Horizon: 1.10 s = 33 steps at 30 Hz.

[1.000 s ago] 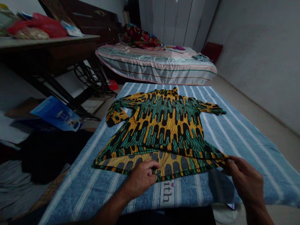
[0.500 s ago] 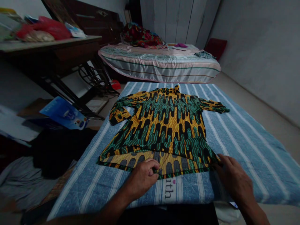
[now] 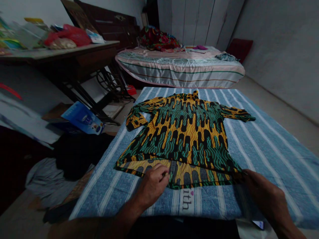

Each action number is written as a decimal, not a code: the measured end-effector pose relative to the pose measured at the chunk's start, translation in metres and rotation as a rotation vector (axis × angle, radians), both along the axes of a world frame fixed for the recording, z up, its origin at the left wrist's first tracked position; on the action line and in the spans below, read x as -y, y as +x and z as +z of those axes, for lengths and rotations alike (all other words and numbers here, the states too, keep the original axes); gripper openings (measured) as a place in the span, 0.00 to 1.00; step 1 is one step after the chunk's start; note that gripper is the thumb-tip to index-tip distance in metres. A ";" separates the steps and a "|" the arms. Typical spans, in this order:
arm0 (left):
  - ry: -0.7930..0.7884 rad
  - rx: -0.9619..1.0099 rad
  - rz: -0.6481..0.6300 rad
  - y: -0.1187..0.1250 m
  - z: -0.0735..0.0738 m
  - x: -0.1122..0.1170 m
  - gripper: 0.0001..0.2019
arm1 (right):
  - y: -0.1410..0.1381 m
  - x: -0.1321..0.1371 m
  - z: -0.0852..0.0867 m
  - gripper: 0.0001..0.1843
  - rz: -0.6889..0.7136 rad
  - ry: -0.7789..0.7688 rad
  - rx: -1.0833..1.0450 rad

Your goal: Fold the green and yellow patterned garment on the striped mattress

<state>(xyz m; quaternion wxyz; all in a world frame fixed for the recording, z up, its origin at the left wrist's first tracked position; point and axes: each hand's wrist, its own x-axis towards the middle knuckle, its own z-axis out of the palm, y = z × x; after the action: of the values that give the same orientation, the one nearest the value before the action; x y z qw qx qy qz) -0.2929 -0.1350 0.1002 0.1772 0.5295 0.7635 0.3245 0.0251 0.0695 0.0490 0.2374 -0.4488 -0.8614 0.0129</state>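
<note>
Patterned shirt [image 3: 188, 122], qty 1: lies spread on one blue striped cloth [image 3: 269, 156], open at hem [image 3: 189, 158]. Two sleeves [image 3: 236, 113]: one bent, one straight. Right hand [image 3: 267, 192] (1 of 2): clamped on one hem corner. Left hand [image 3: 154, 183] (2 of 2), apart from right: curled at hem, can't tell if gripping.

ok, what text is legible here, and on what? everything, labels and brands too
"ith": sideways on the blue striped cloth, beside a pink heart, below the patterned shirt; can't tell if letters precede it.
Blue package: markings too blurred to read.
White packet on the side table: too small to read.
</note>
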 end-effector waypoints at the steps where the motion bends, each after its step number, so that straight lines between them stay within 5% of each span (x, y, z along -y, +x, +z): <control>1: 0.023 -0.079 0.011 -0.006 -0.001 0.001 0.07 | 0.000 0.001 0.000 0.25 -0.003 -0.021 0.003; 11: -0.139 -0.558 -0.053 -0.051 -0.002 -0.015 0.09 | -0.003 -0.008 0.002 0.23 0.083 -0.176 0.192; 22: -0.101 -0.527 -0.039 -0.063 -0.004 -0.020 0.07 | -0.001 -0.019 0.008 0.22 -0.028 -0.391 -0.061; 33: -0.196 -0.503 -0.050 -0.073 -0.003 -0.031 0.09 | -0.011 -0.022 0.021 0.24 -0.085 -0.503 -0.023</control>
<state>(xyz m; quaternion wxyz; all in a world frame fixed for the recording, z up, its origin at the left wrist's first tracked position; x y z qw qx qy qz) -0.3662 -0.1038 0.0973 0.0401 0.5927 0.7978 0.1027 0.0143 0.0920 0.0696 0.1284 -0.5294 -0.8086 0.2221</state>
